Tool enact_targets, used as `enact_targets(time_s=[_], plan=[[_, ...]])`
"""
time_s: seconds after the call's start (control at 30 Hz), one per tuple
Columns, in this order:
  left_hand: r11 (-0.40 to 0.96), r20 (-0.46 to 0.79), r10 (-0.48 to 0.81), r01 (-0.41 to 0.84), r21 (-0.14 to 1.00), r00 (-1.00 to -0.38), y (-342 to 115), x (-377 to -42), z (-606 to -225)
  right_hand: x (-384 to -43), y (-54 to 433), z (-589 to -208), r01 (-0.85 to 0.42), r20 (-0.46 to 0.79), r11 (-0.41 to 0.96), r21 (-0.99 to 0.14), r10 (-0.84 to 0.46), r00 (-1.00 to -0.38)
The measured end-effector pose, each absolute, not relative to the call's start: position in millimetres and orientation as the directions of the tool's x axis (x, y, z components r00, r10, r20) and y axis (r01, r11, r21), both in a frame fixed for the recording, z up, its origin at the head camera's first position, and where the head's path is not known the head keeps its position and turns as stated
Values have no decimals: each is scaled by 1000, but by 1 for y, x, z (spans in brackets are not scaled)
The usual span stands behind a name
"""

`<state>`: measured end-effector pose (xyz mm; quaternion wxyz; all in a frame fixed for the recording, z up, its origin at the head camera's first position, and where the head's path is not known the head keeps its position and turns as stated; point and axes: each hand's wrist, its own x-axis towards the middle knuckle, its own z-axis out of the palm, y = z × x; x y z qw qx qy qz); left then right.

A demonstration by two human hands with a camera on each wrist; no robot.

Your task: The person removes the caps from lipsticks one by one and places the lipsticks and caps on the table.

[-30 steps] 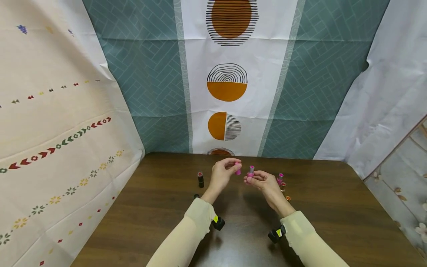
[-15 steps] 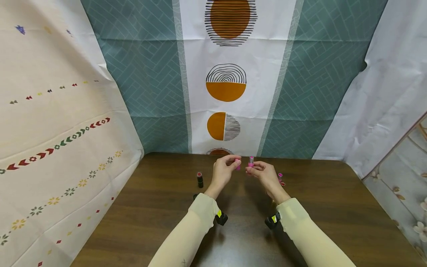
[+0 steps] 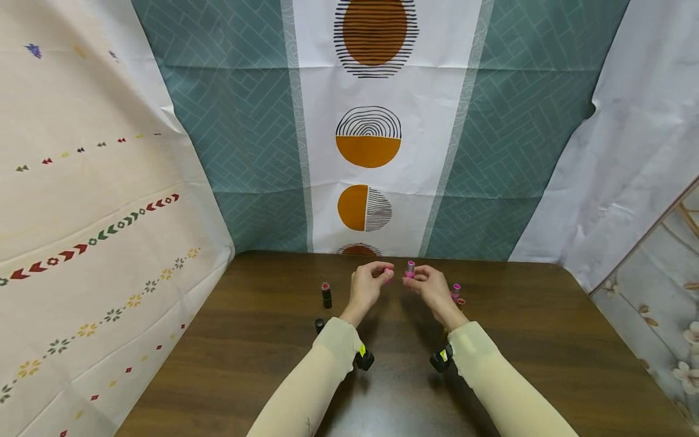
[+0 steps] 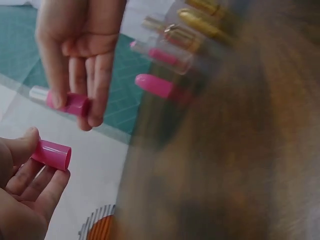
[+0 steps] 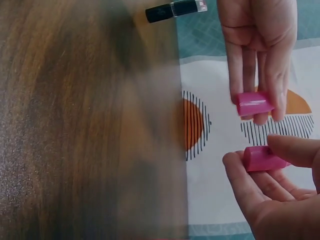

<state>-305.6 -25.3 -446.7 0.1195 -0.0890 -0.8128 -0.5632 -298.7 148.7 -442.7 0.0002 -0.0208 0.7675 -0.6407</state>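
My left hand (image 3: 368, 286) pinches a pink lipstick cap (image 4: 52, 154) between thumb and fingers, its open end showing in the left wrist view. Opposite it, my right hand (image 3: 432, 289) grips the pink base of an uncapped lipstick (image 3: 410, 271), whose silver tube points upward in the head view. A short gap separates cap and lipstick, both held over the far part of the table. In the right wrist view, the right fingers (image 5: 260, 187) wrap the pink base, and the silver tube is mostly hidden there.
On the brown table (image 3: 262, 358), a black lipstick (image 3: 326, 296) stands uncapped at the left, with a black cap (image 3: 320, 325) nearer. Right of the hands stand another pink lipstick (image 3: 455, 291) and a gold lipstick (image 3: 461, 303). A rounded pink cap (image 4: 154, 85) and a gold cap (image 4: 202, 24) are beside them.
Both hands rose a little with the cap and lipstick, then dipped slightly. The right hand and forearm shifted, covering some things behind the wrist. Both grips have stayed the same.
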Motion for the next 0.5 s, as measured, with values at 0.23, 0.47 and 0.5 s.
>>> enact_targets(time_s=[0.23, 0.47, 0.5], plan=[[350, 295, 16, 282, 893, -955, -20, -305, -459, -298, 145, -445, -40, 32, 267, -963, -34, -999], [344, 263, -8, 244, 907, -965, -17, -312, -468, -301, 141, -452, -55, 51, 337, -940, -20, -999], [342, 260, -10, 241, 908, -965, -18, -313, -469, -302, 140, -454, -58, 57, 363, -930, -14, -998]])
